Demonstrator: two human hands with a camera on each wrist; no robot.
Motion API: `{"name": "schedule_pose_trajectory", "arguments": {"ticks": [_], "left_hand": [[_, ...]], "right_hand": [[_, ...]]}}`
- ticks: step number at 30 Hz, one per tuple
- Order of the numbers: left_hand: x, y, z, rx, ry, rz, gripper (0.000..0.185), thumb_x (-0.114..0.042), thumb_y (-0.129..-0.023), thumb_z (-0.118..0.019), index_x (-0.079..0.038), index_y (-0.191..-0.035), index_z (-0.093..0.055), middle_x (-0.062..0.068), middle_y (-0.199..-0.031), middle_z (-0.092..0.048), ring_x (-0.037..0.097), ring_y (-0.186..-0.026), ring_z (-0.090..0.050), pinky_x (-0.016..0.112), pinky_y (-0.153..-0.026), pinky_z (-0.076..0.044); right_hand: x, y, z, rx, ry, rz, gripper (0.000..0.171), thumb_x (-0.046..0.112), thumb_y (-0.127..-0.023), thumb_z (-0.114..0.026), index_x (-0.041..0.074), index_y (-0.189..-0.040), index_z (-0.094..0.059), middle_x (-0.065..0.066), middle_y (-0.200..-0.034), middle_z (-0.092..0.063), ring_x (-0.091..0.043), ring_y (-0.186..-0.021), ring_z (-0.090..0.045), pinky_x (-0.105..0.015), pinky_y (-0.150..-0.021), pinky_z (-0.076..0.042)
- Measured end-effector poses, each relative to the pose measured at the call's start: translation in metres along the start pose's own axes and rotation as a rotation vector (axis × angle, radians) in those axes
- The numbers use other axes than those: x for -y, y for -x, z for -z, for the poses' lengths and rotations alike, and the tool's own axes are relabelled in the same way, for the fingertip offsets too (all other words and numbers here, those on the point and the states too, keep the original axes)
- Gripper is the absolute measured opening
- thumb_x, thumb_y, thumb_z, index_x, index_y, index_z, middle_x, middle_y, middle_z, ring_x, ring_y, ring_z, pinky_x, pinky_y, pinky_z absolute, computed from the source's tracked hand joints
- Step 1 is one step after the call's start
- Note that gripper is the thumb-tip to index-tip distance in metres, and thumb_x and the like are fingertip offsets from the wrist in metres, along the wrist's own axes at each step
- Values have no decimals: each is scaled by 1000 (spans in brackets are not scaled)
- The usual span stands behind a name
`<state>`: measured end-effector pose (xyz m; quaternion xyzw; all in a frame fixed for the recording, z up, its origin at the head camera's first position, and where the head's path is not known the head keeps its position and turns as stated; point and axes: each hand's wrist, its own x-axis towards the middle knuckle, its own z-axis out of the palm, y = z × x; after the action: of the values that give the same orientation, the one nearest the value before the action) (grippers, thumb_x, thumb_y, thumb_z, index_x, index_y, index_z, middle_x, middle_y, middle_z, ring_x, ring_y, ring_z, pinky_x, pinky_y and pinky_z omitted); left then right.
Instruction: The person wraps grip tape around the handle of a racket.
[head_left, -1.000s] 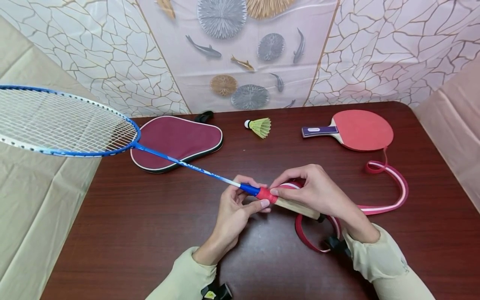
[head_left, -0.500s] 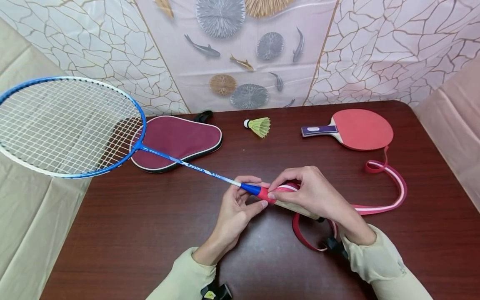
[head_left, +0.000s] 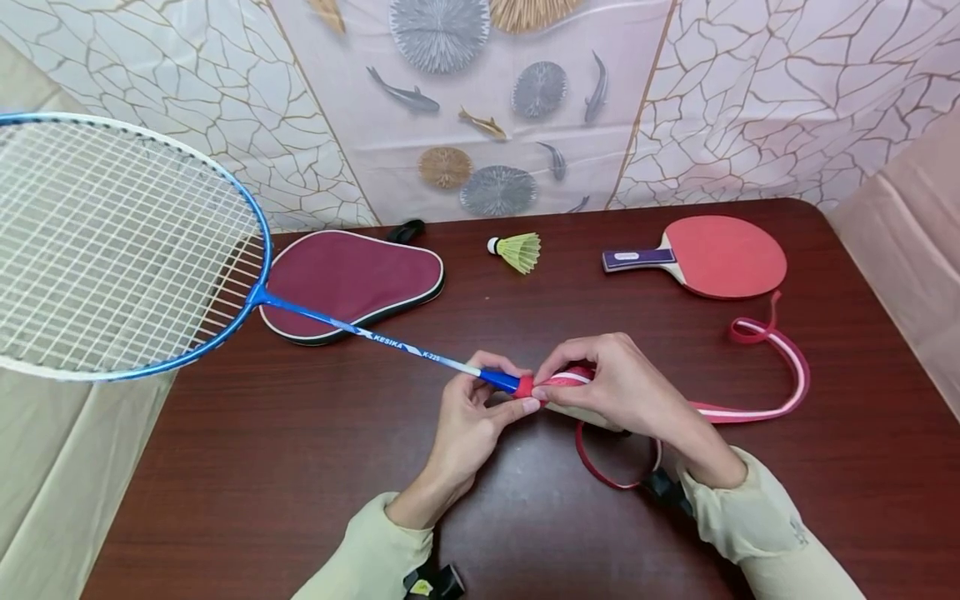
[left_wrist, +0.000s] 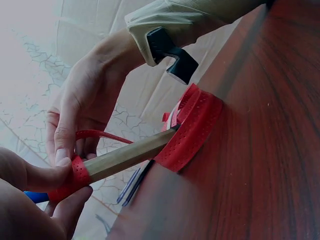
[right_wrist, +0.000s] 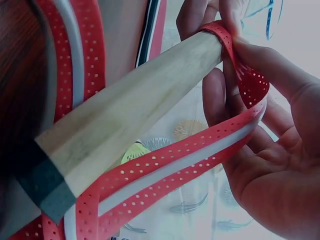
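Stretching from left edge to centre, raised off table (head_left: 300,500): badminton racket (head_left: 322,317), strung head leftmost. Maroon case (head_left: 352,275) on table, beyond shaft. Left hand (head_left: 468,429) pinching top of bare wooden handle (right_wrist: 135,100), where red tape (right_wrist: 172,167) wraps round. Shuttlecock (head_left: 517,252) lying far centre. Right hand (head_left: 618,383) pinching tape, thumb against index finger; strip looping below handle, trailing right toward red paddle (head_left: 723,257), far right.
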<state>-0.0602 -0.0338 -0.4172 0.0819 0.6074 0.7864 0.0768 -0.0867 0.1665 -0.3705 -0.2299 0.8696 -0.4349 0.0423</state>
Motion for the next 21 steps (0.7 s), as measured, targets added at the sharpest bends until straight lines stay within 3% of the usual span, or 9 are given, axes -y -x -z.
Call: {"name": "schedule_pose_trajectory", "arguments": {"ticks": [7,14,21], "left_hand": [[0,0,1,5,-37,-15,37,2,-79,-79,-3,-110,-58,13,-109,-69,30,-99,-66,36,-83,-56],[0,1,0,-6,-53,-19,35,1,-81,-78,-3,-110,-58,17,-112,-69,29,-99,-65,29,-77,-56],[1,0,0,-7,-51,-19,35,2,-80,-78,-3,-109,-59,21,-112,-67,30,-99,-64,30,-78,-56]], "right_hand": [[0,0,2,19,-12,-25,12,30,-79,-84,33,-86,-75,21,-78,-68,-8,-66,-57,-25,-55,-44],[-2,1,8,61,-44,18,14,23,-80,-83,29,-90,-76,19,-83,-70,-6,-74,-63,-24,-62,-49],[-3,2,13,80,-29,70,17,17,-81,-82,26,-94,-77,18,-85,-70,-5,-77,-65,-23,-64,-50]]}}
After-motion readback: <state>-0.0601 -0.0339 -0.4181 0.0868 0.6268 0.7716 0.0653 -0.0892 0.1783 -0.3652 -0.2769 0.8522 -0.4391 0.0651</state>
